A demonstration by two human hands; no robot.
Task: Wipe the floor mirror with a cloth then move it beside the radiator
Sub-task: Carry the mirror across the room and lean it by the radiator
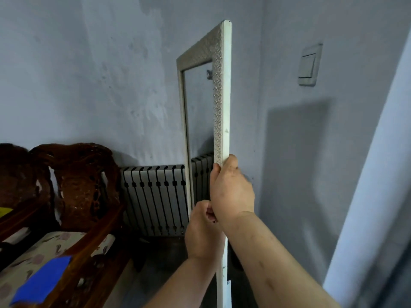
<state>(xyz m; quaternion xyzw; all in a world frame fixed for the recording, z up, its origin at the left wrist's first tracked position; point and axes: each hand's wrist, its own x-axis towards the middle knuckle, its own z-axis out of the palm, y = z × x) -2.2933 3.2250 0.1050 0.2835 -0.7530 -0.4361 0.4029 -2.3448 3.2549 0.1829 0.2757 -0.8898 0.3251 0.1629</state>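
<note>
The grey wall (89, 85) closes into a corner ahead, and that tight space is the first hazard. The mirror (219, 85) is tall, stands upright and is edge-on to the person, so its top could scrape the plaster if it swings. It is in front of the right end of the radiator, near the corner. Its foot is out of view, so I cannot tell whether it rests on the floor or is lifted.

The carved wooden chair (84, 187) sits at the left, just beside the radiator (155, 196), which runs low along the wall. A wide turn could knock the mirror's far edge against either one.

Both hands hold the same near side of the frame, so the far side is unsupported and the glass could twist or tip away. The right hand (232, 192) is the upper one, its grip wrapped round the frame edge with fingers curled over the patterned front. The left hand (203, 236) is just below it, its grip curled on the frame too. With the hands so close together, control over a long mirror is poor, and a slip would likely drop it.

The blue cloth (42, 283) lies on the chair, well apart from the mirror, so wiping looks finished. The light switch (308, 65) on the right-hand wall could be struck by the frame.
</note>
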